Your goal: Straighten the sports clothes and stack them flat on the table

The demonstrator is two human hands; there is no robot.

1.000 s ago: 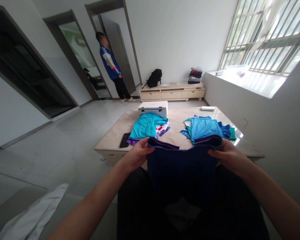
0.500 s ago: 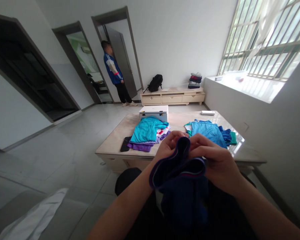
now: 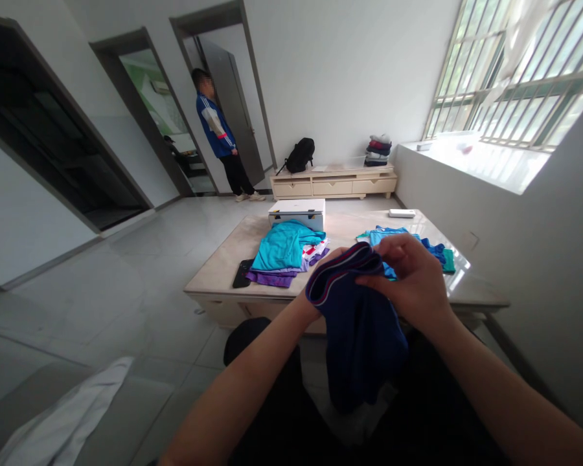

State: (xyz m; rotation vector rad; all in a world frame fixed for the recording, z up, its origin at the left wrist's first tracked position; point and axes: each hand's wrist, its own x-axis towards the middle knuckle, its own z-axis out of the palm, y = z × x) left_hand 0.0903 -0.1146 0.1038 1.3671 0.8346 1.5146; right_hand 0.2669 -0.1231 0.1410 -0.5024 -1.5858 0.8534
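A pair of navy blue boxer briefs (image 3: 362, 336) hangs in front of me, its waistband striped red and white at the top. My left hand (image 3: 334, 255) is behind and partly inside the waistband, holding its far side; most of its fingers are hidden by the cloth. On the right edge of the waistband, my right hand (image 3: 415, 281) has its thumb on the near side and bent fingers beyond it. Beyond my hands, a pile of turquoise, white-and-red and purple clothes (image 3: 282, 249) lies on the table, and blue and green clothes (image 3: 437, 254) lie behind my right hand.
The low table (image 3: 226, 275) carries a white box (image 3: 296, 212), a black phone (image 3: 242, 274) and a white remote-like object (image 3: 401, 213). A backpack (image 3: 300, 155) and folded clothes (image 3: 377, 150) sit on the far cabinet (image 3: 333, 188). A person (image 3: 218, 133) stands by the doorway.
The waistband, doubled into folds before, is now drawn out flatter. My right hand has moved up and its thumb lies across the cloth. The left hand is now more hidden behind the briefs.
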